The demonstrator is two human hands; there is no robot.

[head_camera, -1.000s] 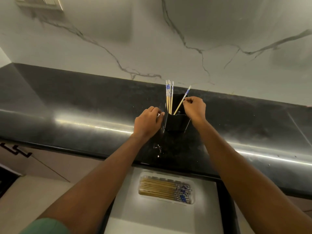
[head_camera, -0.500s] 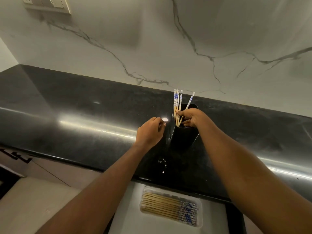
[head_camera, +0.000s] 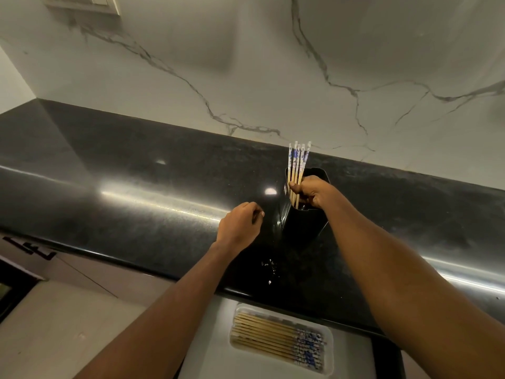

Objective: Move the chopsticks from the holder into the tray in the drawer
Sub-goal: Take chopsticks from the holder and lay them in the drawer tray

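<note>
A black holder point(head_camera: 303, 222) stands on the dark countertop point(head_camera: 136, 187). Several wooden chopsticks with blue-and-white tops point(head_camera: 296, 165) stick upright out of it. My right hand point(head_camera: 311, 191) is closed around this bunch at the holder's mouth. My left hand point(head_camera: 240, 228) hovers loosely curled just left of the holder, apart from it and holding nothing. Below the counter edge, a white tray point(head_camera: 329, 351) in the open drawer point(head_camera: 207, 362) holds several chopsticks point(head_camera: 273, 336) lying side by side, patterned ends to the right.
A marbled white wall point(head_camera: 246, 77) rises behind the counter, with a switch plate point(head_camera: 84, 2) at the top left. Cabinet fronts with a dark handle point(head_camera: 30, 248) lie at the lower left. A few small specks point(head_camera: 269, 265) sit on the counter before the holder.
My right hand has gathered the loose leaning chopstick in with the others and closed around the whole bunch. My left hand has drawn back from the holder's side.
</note>
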